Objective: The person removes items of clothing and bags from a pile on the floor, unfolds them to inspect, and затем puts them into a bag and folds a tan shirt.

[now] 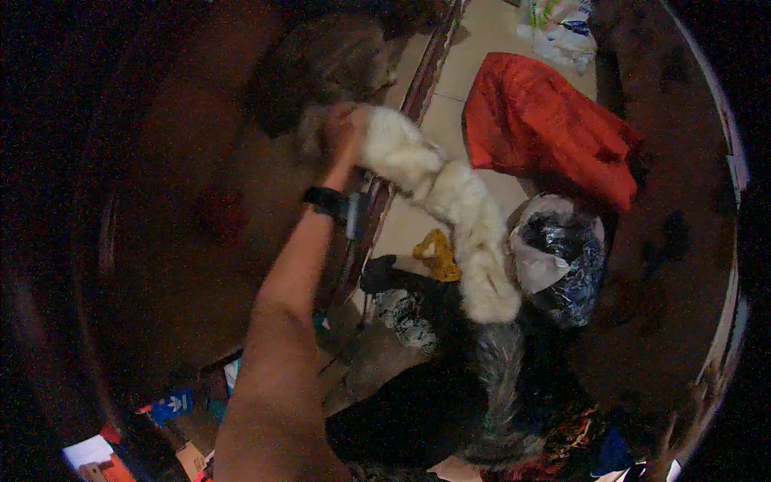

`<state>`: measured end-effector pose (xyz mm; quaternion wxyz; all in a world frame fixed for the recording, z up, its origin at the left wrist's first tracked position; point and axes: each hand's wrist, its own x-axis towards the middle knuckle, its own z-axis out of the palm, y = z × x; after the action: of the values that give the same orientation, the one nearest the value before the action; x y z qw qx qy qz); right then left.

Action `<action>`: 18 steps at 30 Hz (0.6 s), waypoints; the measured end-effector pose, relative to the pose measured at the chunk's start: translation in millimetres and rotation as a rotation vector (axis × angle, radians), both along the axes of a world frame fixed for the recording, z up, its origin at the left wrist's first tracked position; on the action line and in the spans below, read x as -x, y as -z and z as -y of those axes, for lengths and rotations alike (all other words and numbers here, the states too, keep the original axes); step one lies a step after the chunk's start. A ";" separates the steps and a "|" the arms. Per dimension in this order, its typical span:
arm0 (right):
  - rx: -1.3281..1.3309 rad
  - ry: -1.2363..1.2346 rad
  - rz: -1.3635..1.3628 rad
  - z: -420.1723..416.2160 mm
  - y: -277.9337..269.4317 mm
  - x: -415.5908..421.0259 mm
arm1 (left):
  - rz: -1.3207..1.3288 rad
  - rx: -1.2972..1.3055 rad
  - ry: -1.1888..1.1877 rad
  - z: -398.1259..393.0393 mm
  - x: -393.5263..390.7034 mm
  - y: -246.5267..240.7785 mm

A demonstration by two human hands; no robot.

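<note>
My left hand, blurred by motion, grips one end of a long piece of cream fur; the fingers themselves are hard to make out. A dark watch band circles the wrist. From the hand the fur stretches across a pale tiled surface, down to a strip of grey fur at its lower end. Just beyond the hand is a dark grey-brown furry mass. A mustard-yellow fabric loop lies beside the cream fur. My right hand is out of view.
Red cloth lies on the pale tiles, near a shiny black-and-white plastic bag. Another plastic bag lies at the top. A dark raised edge borders the tiles. A blue Adidas item is at lower left.
</note>
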<state>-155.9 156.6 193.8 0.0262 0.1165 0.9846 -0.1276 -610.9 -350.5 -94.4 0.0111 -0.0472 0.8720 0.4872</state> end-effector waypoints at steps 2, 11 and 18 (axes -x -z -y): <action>0.025 0.006 -0.004 -6.4 2.2 -2.6 | -0.004 0.367 -0.088 52.2 22.4 1.9; 0.368 0.329 0.033 -38.8 11.3 -41.3 | -0.027 0.981 0.053 74.9 10.9 -43.1; 0.154 0.020 -0.037 -30.7 0.0 -15.2 | -0.185 0.549 0.249 46.5 50.3 -21.9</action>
<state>-140.7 187.4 193.7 0.0157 0.1214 0.9710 -0.2054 -661.2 -396.9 -72.5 -0.0217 0.1031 0.9673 0.2308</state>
